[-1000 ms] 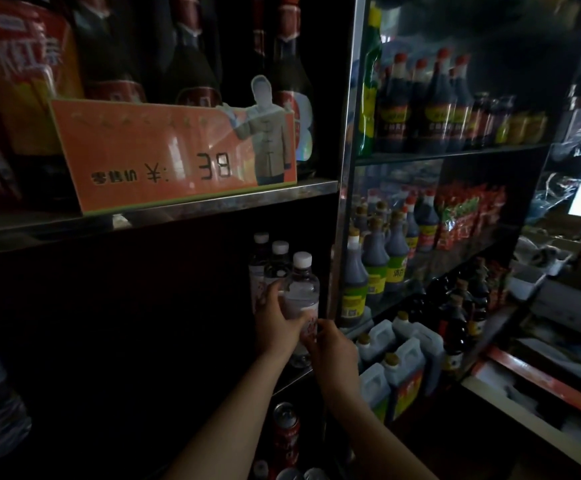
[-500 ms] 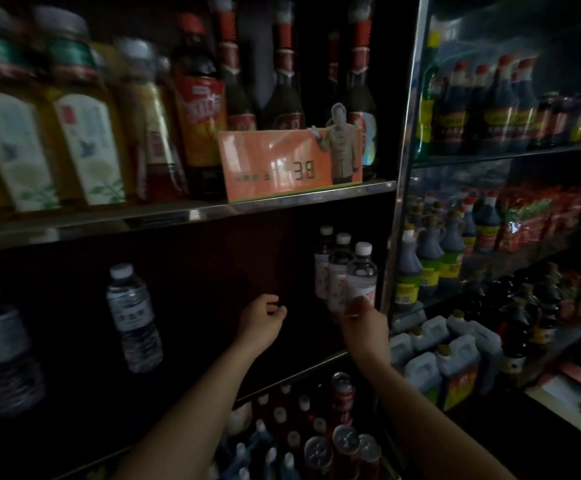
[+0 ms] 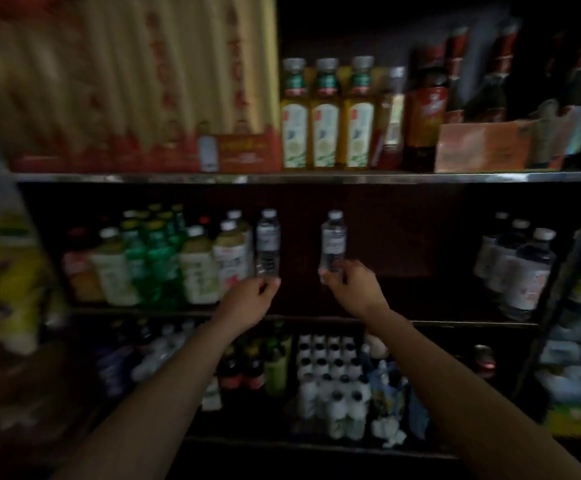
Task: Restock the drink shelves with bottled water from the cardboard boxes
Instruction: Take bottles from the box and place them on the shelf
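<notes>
On the middle shelf (image 3: 455, 323), each hand pinches a water bottle low at its base: left hand (image 3: 252, 299) on the left bottle (image 3: 267, 244) just beside the juice row (image 3: 164, 261), right hand (image 3: 355, 289) on the right bottle (image 3: 332, 244). Both upright; fingers curled, exact contact blurred. Low grip likely steadies them while sliding into the open gap; no cardboard boxes visible.

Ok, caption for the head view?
Each hand, left hand and right hand, holds a water bottle at the middle shelf.

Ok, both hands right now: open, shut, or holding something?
Left hand: grips the base of a water bottle.
Right hand: grips the base of a second water bottle.
</notes>
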Action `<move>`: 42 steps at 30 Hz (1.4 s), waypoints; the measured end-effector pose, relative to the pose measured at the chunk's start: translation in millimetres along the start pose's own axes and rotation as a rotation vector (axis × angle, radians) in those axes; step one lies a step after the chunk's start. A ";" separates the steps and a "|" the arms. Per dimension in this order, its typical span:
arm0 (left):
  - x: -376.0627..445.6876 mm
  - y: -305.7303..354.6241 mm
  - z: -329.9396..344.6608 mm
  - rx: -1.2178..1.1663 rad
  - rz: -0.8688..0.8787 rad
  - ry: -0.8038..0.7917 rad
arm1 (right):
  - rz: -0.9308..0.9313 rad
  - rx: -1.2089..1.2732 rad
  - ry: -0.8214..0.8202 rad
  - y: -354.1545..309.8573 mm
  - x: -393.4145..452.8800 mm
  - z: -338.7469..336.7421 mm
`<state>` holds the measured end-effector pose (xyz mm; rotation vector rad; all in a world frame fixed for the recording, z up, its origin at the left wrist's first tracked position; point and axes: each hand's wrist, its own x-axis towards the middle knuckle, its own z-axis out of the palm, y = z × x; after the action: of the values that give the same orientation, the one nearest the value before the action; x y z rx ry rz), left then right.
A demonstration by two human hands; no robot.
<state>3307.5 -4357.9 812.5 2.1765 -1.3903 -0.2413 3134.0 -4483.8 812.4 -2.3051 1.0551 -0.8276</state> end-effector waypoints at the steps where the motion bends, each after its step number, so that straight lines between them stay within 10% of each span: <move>1: -19.4 -21.8 -17.1 0.010 -0.050 0.017 | -0.034 0.010 -0.042 -22.6 -6.0 15.4; 21: -520.4 -284.6 -139.0 -0.036 -0.972 0.568 | -0.715 0.220 -0.868 -372.2 -300.8 302.1; 42: -594.1 -508.4 130.5 -0.655 -1.576 0.505 | -0.365 -0.025 -1.619 -227.2 -460.8 612.6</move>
<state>3383.2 -3715.4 354.3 1.9898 0.7809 -0.5229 3429.2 -3885.9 371.3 -2.1709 -0.1092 0.9387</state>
